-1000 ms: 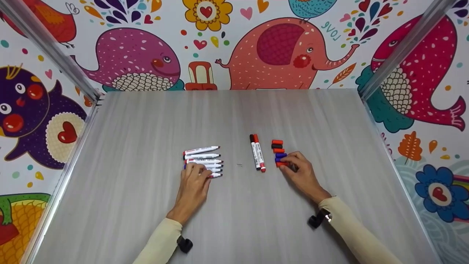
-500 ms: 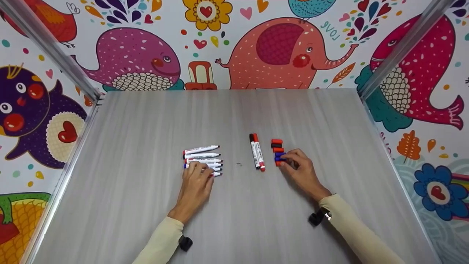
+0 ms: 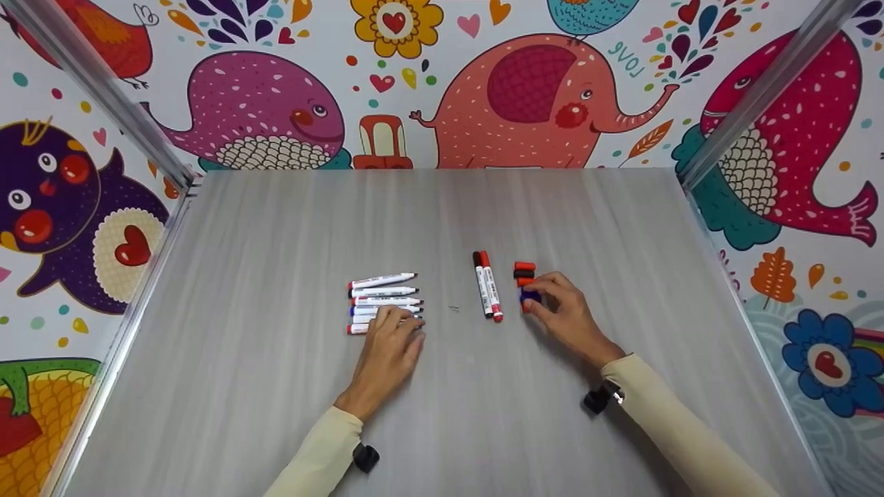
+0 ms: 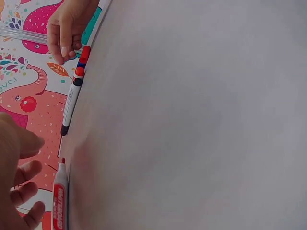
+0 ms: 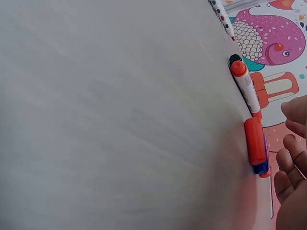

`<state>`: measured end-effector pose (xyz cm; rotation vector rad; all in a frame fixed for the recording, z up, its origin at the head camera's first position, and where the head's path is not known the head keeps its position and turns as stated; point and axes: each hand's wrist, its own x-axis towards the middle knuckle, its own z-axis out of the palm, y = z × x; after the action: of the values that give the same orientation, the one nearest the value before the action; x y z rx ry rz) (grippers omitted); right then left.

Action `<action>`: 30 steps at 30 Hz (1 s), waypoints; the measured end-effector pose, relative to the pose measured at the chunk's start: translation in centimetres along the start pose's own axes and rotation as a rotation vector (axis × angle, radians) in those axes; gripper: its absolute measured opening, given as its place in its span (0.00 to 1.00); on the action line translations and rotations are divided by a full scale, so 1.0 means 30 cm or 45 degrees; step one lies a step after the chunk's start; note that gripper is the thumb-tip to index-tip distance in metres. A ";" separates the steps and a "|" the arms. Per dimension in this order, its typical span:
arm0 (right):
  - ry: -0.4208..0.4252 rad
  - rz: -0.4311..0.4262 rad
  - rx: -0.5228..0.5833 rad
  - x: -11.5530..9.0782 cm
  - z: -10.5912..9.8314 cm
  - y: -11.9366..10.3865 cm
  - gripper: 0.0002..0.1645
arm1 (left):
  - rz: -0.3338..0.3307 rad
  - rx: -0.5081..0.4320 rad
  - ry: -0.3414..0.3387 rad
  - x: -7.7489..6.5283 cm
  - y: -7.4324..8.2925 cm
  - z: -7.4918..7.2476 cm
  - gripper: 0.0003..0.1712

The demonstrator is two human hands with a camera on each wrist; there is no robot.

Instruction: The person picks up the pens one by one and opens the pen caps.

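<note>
Several white whiteboard markers without caps [image 3: 382, 281] lie in a row at the left of the head view, tips pointing right. My left hand [image 3: 388, 355] is over the near markers with fingers relaxed and covers part of them. In the left wrist view, its fingers hang apart beside a marker with red lettering [image 4: 60, 201]. My right hand [image 3: 572, 317] is at the near end of a column of red, black and blue caps, fingertips right at a blue cap [image 3: 530, 295]. The right wrist view shows its fingers parted beside a red cap [image 5: 255, 141].
Two capped markers [image 3: 485, 284], one black and one red, lie side by side between the row and the caps. Small dark marks [image 3: 454, 308] show on the grey wood-grain table [image 3: 442, 407]. Walls with cartoon animals [image 3: 511, 103] enclose the back and sides.
My left hand has slid right along the near markers toward their tips, uncovering their left ends. My right hand stays at the caps, its fingers shifting slightly at the blue ones.
</note>
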<state>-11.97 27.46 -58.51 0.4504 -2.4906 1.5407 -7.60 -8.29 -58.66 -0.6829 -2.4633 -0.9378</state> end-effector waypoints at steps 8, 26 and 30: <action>-0.072 -0.083 -0.084 0.050 -0.002 -0.011 0.14 | -0.016 -0.098 -0.015 0.018 0.038 0.028 0.11; -0.196 -0.174 -0.243 0.134 0.050 -0.008 0.22 | -0.090 -0.195 -0.085 0.056 0.087 0.109 0.11; -0.211 -0.185 -0.261 0.149 0.063 -0.013 0.22 | -0.120 -0.203 -0.111 0.067 0.097 0.125 0.12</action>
<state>-16.03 24.89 -57.67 0.7337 -2.6356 1.2251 -8.28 -3.18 -58.72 -0.6779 -2.5357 -1.1736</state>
